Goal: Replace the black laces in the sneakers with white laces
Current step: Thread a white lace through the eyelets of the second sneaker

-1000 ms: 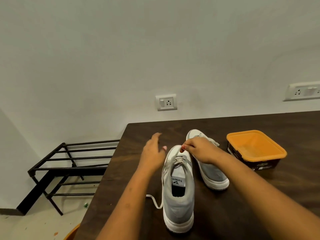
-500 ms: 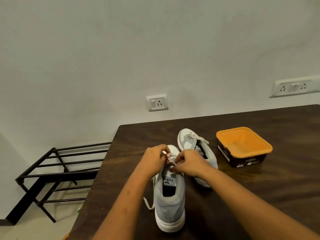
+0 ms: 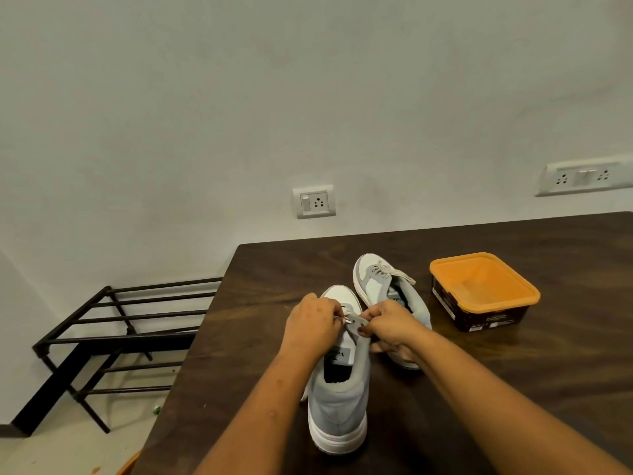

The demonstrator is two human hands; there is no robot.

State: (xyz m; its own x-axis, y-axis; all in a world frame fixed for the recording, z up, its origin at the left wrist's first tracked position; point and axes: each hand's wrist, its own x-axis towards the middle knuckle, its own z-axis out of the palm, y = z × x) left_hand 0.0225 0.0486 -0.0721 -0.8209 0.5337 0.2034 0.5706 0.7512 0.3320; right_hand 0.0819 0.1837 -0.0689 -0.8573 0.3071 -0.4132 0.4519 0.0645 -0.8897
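My left hand and my right hand meet over the lacing of the near sneaker, which stands on the dark wooden table with its heel toward me. The fingers of both hands are curled shut, pinching the pale lace between them just above the tongue. My knuckles cover most of the eyelets, so I cannot make out how far the lacing runs or which holes the lace passes through. A short loop of the same lace shows at the shoe's left side, mostly hidden behind my left forearm. The tongue label is partly covered by my left wrist; its lettering is too cut off to read.

The second sneaker stands just beyond and to the right, toe pointing away; my right hand hides its heel. Its white laces are threaded and lie loosely across the top, one end trailing to the right.

Farther right, apart from both shoes, sits a dark tub with an orange rim; the print on its side is too small to read. A black metal rack stands on the floor to the left of the table. Something orange peeks out at the bottom edge beside the table, too cropped to identify.
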